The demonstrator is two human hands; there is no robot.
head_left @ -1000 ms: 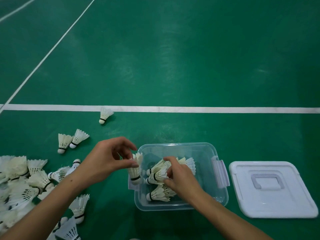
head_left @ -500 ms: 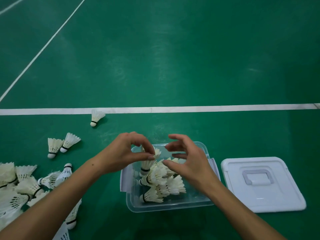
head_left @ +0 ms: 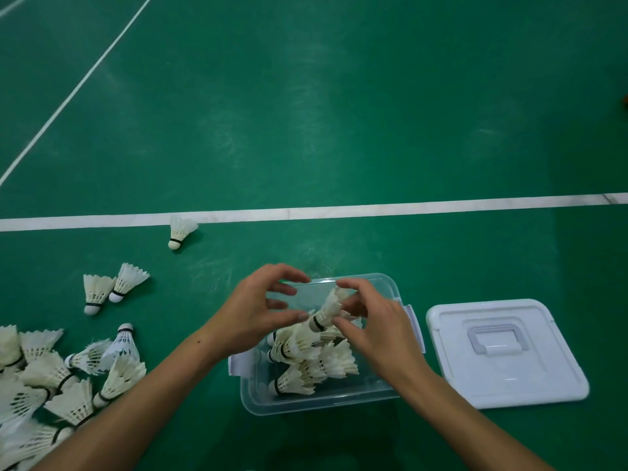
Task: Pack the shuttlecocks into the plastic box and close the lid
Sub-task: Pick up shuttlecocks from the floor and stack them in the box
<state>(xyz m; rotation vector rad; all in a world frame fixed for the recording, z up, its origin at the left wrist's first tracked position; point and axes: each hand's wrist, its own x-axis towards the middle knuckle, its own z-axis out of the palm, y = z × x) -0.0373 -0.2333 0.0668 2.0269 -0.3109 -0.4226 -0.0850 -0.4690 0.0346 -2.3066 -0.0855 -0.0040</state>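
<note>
- The green floor (head_left: 339, 113) carries everything, a white line (head_left: 373, 209) crossing it
- The lid (head_left: 543, 379) lies off, just right of my box (head_left: 323, 404)
- A heap of shuttlecocks (head_left: 51, 385) sits left of the box, more inside it
- My left hand (head_left: 253, 312), fingers loosely spread, thumb touching one shuttlecock (head_left: 328, 311) above the box
- My right hand (head_left: 377, 326) pinches it

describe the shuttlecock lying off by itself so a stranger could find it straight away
Follow the wide white line across the green floor towards the left. The lone shuttlecock lies just under it, feathers touching the line, cork towards the camera. Unlike the pair below, nothing lies beside it.
</note>
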